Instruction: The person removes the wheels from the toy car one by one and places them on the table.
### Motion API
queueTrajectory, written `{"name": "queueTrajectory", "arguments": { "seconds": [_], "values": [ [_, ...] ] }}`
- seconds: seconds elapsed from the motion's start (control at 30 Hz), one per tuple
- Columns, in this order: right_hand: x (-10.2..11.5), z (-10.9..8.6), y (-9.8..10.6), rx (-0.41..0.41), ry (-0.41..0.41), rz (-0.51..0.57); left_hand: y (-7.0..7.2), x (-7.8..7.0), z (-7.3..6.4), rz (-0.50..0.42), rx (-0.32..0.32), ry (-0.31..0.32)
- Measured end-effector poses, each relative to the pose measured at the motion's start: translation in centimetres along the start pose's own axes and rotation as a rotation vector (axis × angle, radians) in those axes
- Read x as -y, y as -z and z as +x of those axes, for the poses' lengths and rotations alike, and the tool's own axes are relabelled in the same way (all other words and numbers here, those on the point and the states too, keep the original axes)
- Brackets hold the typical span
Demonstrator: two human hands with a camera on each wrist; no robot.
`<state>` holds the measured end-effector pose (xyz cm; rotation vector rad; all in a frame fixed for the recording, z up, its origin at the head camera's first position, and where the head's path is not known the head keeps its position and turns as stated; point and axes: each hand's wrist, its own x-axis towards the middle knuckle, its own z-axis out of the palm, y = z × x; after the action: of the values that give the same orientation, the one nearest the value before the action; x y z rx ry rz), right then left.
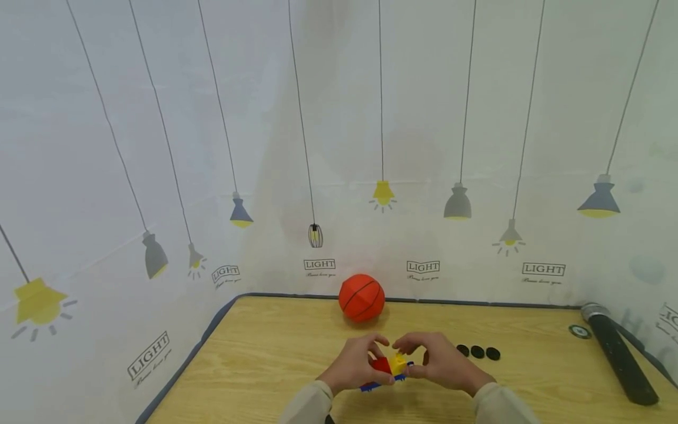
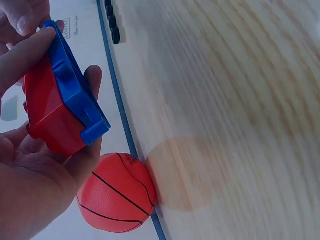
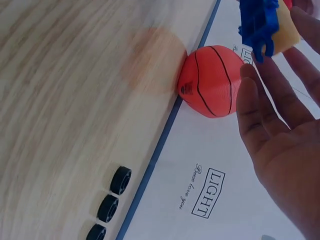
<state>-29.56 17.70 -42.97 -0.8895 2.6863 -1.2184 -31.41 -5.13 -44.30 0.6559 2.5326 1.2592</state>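
My left hand (image 1: 356, 364) holds a toy truck (image 1: 380, 366) by its red rear body, thumb pressing along one side of the blue chassis (image 2: 75, 90). The red rear part (image 2: 47, 100) and the yellow front block (image 1: 398, 363) sit on that chassis, which has clip-like tabs underneath. At the front end is my right hand (image 1: 436, 360), its fingers loosely extended around the yellow block. Thumb and fingertips are close to the front; firm contact is unclear. The truck is raised above the table and tilted. Several small black wheels (image 3: 120, 180) lie in a row on the table.
An orange-red toy basketball (image 1: 362, 298) rests at the table's back edge, against the printed white sheet. On the right lie a black microphone (image 1: 620, 353) and a small round disc (image 1: 580, 331). Part of a black object (image 1: 329, 419) shows by the left sleeve on the wooden table (image 1: 254, 353).
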Motion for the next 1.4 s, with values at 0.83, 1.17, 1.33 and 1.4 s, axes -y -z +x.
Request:
{"name": "queueTrajectory", "arguments": {
  "seconds": [0.83,1.17,1.33,1.4],
  "values": [
    [-1.2,-1.2,1.4,-0.172,-0.130,0.085,0.4,2.4,-1.3,-0.184,-0.123,-0.149],
    [-3.3,-0.9,0.9,-0.126,-0.189,0.031,-0.2,3.2,0.3,-0.051,-0.147,-0.133],
    [-4.4,-0.3,0.5,-0.083,-0.155,-0.025,-0.5,3.6,1.3,0.031,-0.142,-0.113],
    [-4.6,0.1,0.3,-0.066,-0.159,-0.039,-0.5,3.7,1.5,0.074,-0.143,-0.116]
  ]
}}
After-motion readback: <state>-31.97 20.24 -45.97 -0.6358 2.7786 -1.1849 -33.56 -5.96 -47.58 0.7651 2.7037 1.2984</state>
